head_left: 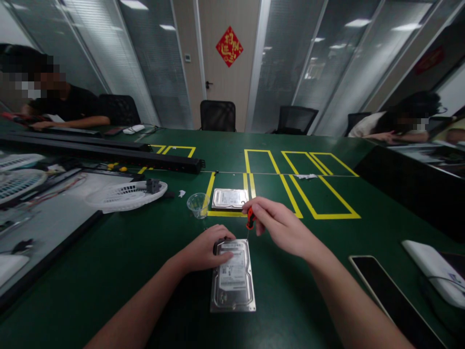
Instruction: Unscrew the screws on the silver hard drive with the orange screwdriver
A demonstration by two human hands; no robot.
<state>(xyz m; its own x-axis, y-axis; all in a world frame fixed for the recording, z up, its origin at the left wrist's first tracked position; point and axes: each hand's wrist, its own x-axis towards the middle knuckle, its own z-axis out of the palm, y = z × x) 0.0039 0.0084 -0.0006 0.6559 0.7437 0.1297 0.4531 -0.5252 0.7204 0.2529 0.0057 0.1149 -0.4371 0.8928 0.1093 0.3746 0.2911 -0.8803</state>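
Two likely sources of slip, shown from near to far

Near field: the near hard drive (pixel 236 283) lies label up on the green table (pixel 290 300). At its far left corner the left hand (pixel 205 249) is clamped on the edge, thumb across the label and fingers bent at the side. Should this hold loosen, a sideways push could turn the drive, since the hand is the only restraint seen at its edges. At the far right corner stands the screwdriver (pixel 250 219), nearly upright; the fingertips of the right hand (pixel 279 225) are closed together about its red and black handle. A tilted shaft or too light a downward force could let the tip skid and scratch the cover; whether the tip is seated is too small to tell

Middle field: the clear plastic cup (pixel 198 206) stands just beside the second drive (pixel 229 198), beyond the left hand. Being light, it could tip if a knuckle caught it; its contents, if any, cannot be made out

Far field: the long black bar (pixel 145 157) lies well apart from both hands, and a knock there seems unlikely
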